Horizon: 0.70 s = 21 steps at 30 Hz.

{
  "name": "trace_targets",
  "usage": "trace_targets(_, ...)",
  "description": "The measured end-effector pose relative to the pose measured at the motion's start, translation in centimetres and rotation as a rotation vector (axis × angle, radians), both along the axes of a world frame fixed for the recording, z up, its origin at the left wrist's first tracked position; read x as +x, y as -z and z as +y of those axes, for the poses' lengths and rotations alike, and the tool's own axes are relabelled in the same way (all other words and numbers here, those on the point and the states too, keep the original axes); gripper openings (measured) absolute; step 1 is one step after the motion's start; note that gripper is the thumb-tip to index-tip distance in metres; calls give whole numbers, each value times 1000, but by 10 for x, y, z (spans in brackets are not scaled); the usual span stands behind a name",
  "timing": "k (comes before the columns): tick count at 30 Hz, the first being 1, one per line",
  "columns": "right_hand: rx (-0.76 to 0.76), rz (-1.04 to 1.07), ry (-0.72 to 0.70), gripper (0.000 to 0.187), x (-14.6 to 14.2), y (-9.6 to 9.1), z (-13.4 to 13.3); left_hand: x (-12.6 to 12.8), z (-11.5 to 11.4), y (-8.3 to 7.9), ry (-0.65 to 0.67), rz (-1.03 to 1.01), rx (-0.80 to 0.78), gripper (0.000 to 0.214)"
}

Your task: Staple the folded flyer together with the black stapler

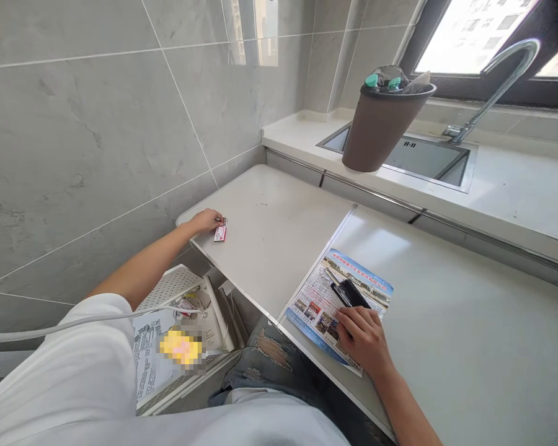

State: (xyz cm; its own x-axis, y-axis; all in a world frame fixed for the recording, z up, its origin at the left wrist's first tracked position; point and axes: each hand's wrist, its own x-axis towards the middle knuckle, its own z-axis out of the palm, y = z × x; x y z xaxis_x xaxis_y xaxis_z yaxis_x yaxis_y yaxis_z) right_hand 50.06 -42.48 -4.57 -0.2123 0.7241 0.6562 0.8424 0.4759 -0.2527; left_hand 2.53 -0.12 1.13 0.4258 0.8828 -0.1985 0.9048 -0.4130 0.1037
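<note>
My left hand (206, 220) reaches to the far left corner of a white counter (270, 241), its fingers curled and pinching a small red-and-white tag (220, 232) that lies on the surface. Near the front edge my right hand (360, 337) rests on a printed colour leaflet (316, 303), fingers closed around the near end of a black flat object (349, 292) lying on the paper.
A brown bucket (381, 124) filled with items stands on the sink rim (467, 170), with a chrome tap (497, 80) behind. Grey tiled wall on the left. Below the counter to the left sits a white appliance (186, 310) with papers and a white hose (74, 322).
</note>
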Motion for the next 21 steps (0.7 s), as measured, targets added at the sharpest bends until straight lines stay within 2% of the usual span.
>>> trace_targets(7,-4,5,-1,20,-1,2,0,1,10,-1,53,-10,-39,25)
trace_targets(21,-15,10,-3,22,-1,1,1,-1,14,-5,46,42,-9,30)
